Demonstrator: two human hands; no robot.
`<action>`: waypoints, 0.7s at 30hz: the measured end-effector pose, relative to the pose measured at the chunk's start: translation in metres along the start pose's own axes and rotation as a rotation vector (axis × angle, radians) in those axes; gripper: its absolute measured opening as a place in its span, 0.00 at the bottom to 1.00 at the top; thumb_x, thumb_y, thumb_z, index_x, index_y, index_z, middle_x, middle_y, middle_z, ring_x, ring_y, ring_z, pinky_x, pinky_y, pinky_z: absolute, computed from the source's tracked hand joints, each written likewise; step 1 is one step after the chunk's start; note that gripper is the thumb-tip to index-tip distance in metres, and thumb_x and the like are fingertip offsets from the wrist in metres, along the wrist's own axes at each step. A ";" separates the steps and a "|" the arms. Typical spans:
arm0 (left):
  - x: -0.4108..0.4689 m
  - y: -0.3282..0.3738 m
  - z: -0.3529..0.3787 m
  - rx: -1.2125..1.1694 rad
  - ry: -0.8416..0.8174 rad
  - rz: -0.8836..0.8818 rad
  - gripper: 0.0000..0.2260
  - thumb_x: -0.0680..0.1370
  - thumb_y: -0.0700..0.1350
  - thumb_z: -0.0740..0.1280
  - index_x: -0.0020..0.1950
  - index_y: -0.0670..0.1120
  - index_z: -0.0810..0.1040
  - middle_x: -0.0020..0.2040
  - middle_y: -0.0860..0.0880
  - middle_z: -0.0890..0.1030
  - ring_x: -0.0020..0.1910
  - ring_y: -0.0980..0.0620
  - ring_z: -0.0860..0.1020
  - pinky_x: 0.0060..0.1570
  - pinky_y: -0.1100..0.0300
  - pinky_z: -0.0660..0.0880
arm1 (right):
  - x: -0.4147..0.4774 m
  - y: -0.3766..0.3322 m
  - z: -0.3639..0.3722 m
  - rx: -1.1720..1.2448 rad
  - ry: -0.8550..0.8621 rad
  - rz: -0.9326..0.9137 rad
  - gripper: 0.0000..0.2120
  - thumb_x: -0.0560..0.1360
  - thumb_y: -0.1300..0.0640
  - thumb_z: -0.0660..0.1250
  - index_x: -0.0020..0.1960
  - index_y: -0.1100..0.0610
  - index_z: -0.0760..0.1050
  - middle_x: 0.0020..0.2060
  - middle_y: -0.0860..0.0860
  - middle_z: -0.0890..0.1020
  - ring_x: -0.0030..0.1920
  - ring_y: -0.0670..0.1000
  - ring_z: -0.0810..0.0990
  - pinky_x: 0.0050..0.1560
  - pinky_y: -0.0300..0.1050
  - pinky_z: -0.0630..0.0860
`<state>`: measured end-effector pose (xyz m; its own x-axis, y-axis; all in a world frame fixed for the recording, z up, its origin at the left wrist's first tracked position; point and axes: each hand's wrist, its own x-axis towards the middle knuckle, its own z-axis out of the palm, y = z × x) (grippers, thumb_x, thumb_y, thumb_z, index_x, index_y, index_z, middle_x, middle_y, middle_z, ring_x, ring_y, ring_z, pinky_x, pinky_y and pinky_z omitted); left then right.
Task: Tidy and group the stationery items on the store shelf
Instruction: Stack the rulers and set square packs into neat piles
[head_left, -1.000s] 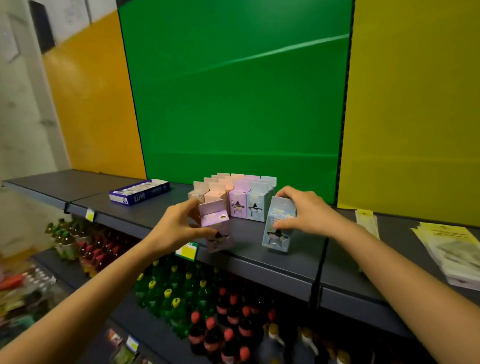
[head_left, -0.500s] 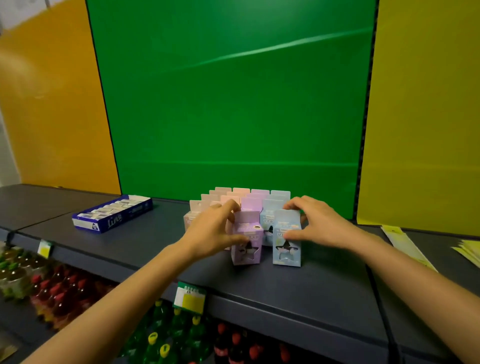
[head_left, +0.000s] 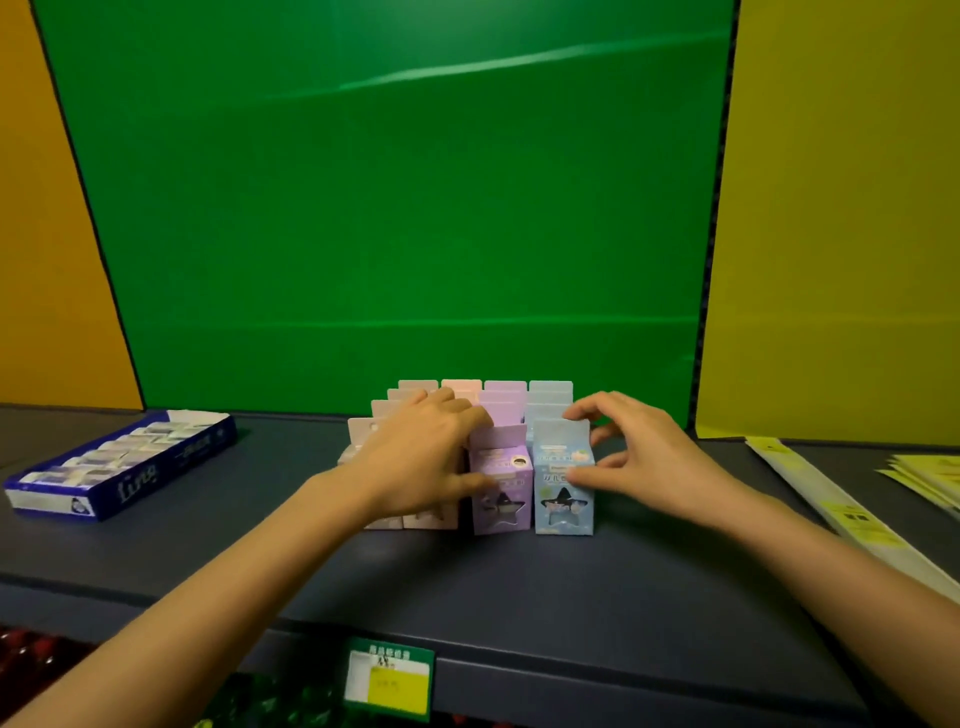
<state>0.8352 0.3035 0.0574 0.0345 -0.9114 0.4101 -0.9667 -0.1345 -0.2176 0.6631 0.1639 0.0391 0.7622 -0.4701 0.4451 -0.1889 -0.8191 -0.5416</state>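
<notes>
1. Pinching one carton apiece, both hands work at the front of the block of small cartons (head_left: 550, 388), which stands mid-shelf (head_left: 519, 587) against the back edge.
2. Left hand (head_left: 428, 462): the thumb lies on the front face of the purple carton (head_left: 501, 486), with the fingers curled over its hang tab. The palm hides most of the pink cartons (head_left: 431, 519).
3. Right hand (head_left: 641, 457): thumb and forefinger pinch the blue carton (head_left: 563, 480) front and top, with the other fingers loosely spread.
4. Both cartons stand upright, long axis vertical, just beside each other, faces toward the shelf's front edge.
5. Governing relation: each carton lies inward of its hand, purple nearer the left and blue nearer the right. The likely next move is a short push toward the back edge, closing each colour row.
6. Surroundings: a tray of erasers (head_left: 119, 462) sits toward the left end, yellow leaflets (head_left: 924, 475) toward the right, and a price label (head_left: 389, 680) on the front edge.
</notes>
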 end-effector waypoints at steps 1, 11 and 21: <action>0.002 -0.005 0.000 0.005 -0.014 0.023 0.24 0.73 0.61 0.64 0.63 0.48 0.71 0.59 0.49 0.77 0.59 0.48 0.70 0.59 0.55 0.63 | 0.000 -0.002 0.002 0.010 0.010 0.010 0.23 0.67 0.60 0.74 0.60 0.54 0.71 0.55 0.48 0.73 0.51 0.45 0.76 0.46 0.39 0.81; 0.009 -0.035 0.006 0.122 0.010 0.203 0.30 0.73 0.63 0.60 0.71 0.50 0.65 0.63 0.49 0.70 0.60 0.49 0.67 0.57 0.55 0.61 | -0.008 -0.013 0.023 0.010 0.178 0.091 0.26 0.67 0.60 0.74 0.64 0.53 0.71 0.52 0.48 0.73 0.54 0.46 0.75 0.48 0.38 0.81; -0.055 -0.061 0.027 -0.654 0.531 -0.343 0.31 0.75 0.60 0.55 0.74 0.45 0.58 0.73 0.50 0.61 0.70 0.59 0.57 0.69 0.62 0.52 | -0.017 -0.019 0.039 0.171 0.221 0.329 0.29 0.75 0.44 0.60 0.73 0.49 0.56 0.68 0.43 0.64 0.66 0.43 0.64 0.61 0.38 0.61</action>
<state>0.8993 0.3508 0.0241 0.3825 -0.5408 0.7492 -0.8812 0.0302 0.4717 0.6776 0.1998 0.0140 0.5239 -0.7715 0.3609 -0.2803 -0.5563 -0.7823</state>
